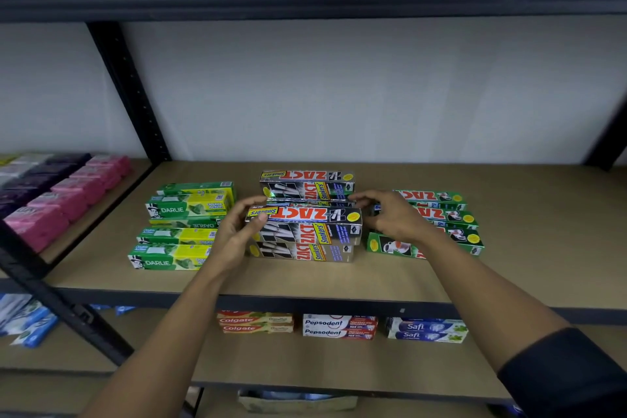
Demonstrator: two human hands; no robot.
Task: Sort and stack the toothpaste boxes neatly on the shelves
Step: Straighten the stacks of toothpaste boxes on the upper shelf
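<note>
A silver and black Zact Smokers box [305, 219] lies on top of the front stack of the same boxes [298, 251] in the middle of the wooden shelf [339, 278]. My left hand [234, 234] grips its left end with the thumb on top. My right hand [390, 214] is at its right end, fingers curled against it. A second stack of Zact Smokers boxes [307, 185] stands just behind. Green Darlie boxes [183, 224] are stacked to the left, and green Zact boxes [441, 220] to the right, partly hidden by my right hand.
Pink and purple packs [68, 193] fill the neighbouring shelf bay at left, past a black upright [129, 88]. The lower shelf holds Colgate [256, 324], Pepsodent [339, 327] and Safi boxes [425, 329]. Blue packs [30, 322] lie at lower left.
</note>
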